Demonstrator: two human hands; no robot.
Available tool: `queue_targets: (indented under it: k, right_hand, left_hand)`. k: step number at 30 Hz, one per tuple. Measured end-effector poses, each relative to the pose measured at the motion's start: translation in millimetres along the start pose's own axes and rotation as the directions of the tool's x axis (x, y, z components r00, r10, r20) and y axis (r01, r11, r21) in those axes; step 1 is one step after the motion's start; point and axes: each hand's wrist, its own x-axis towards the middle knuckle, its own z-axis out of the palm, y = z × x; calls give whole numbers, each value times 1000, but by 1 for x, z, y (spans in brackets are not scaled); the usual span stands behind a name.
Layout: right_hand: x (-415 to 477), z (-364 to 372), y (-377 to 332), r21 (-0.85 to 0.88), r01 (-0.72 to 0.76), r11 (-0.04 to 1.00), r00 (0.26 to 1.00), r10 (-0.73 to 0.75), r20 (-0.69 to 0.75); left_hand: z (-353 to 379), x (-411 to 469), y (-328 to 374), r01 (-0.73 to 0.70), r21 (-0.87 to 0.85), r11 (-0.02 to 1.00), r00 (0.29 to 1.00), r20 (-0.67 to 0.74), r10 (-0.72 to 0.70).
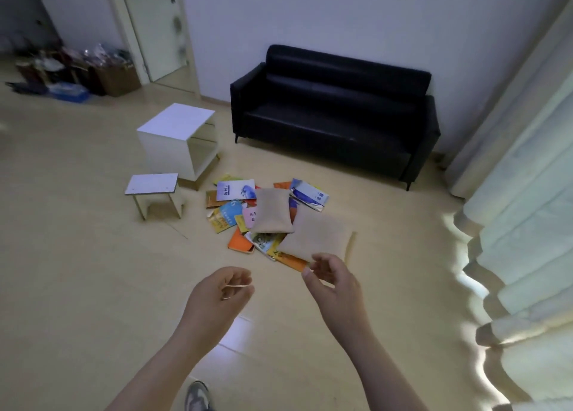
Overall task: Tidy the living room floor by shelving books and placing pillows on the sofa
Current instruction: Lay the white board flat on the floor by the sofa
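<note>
1. While I stand on the pale tiled floor (77, 255), both my bare forearms reach forward, and the toe of my grey shoe (197, 395) shows at the bottom edge.
2. My left hand (223, 289) is loosely curled, thumb close to the fingertips. A thin pale streak shows between them, and I cannot tell whether it is something pinched or only a glint.
3. My right hand (331, 277) is half open, fingers bent and relaxed, gripping nothing. In view it sits just in front of the near corner of the larger pillow.
4. A scattered heap of colourful paperback books (231, 217) lies on the floor ahead, overlapping one another, between me and the sofa.
5. Two flat beige fabric pillows rest on that heap. The smaller one (273, 212) is in the middle, and the larger one (316, 235) is nearer me and to the right, their edges touching.
6. A black leather two-seat sofa (335, 107) stands against the far wall, apart from the heap.
7. A white open-fronted cube shelf (178, 138) stands left of the sofa, its opening facing the books, with a small white stool (153, 190) just beside it.
8. Pale pleated curtains (527, 193) hang on the right. Boxes and bags (77, 69) crowd the far left corner beside a white door (155, 23).
</note>
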Motion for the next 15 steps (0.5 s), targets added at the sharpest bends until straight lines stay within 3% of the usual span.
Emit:
queue_targets:
  k: [15]
  right_hand:
    - [185, 198, -77, 38, -70, 997, 997, 69, 34]
  left_hand:
    - [-181, 221, -25, 42, 3, 999, 999, -33, -42]
